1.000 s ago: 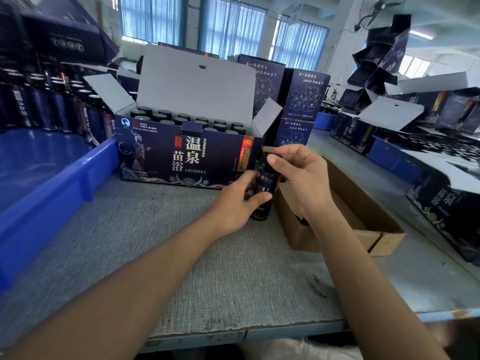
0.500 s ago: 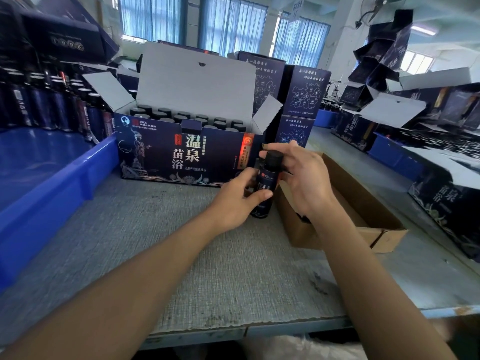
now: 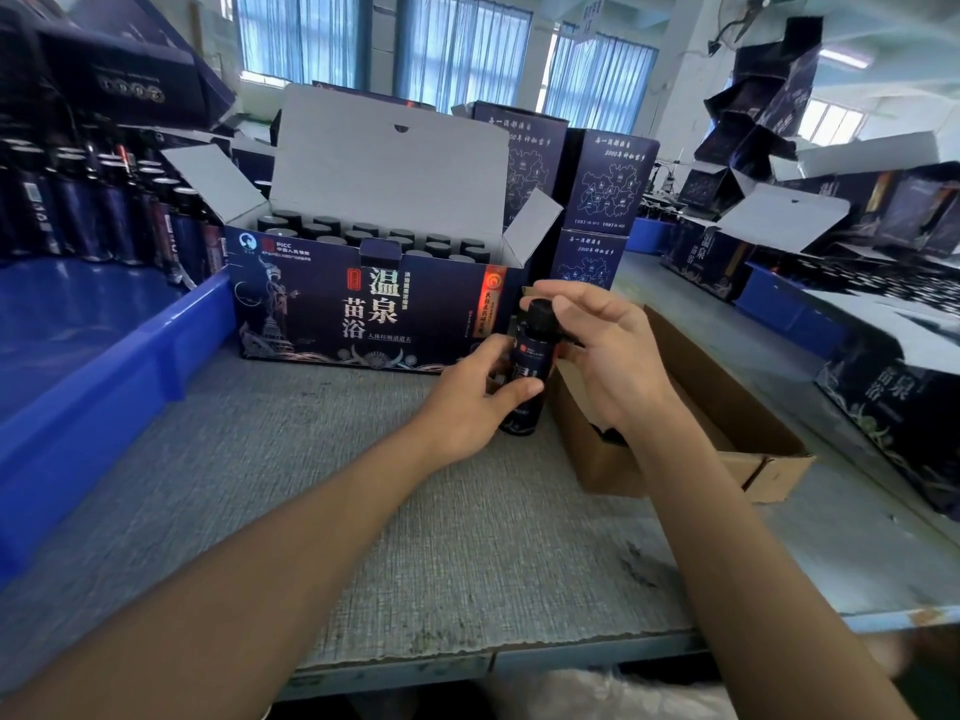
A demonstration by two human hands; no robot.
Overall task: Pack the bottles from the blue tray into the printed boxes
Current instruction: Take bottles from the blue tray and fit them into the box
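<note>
Straight ahead, a grey-matted bench (image 3: 363, 511) fills the view. A blue tray (image 3: 119, 376) sits at its left edge, with rows of dark bottles (image 3: 109, 215) standing at the tray's far side. At the middle, an open printed box (image 3: 332, 314) stands with its lid raised, packed with black-capped bottles. A brown cardboard box (image 3: 727, 423) lies just right. Between the two boxes, the left hand (image 3: 478, 402) grips one bottle (image 3: 527, 366), base on the bench, while the right hand (image 3: 608, 356) pinches its black cap (image 3: 540, 315).
</note>
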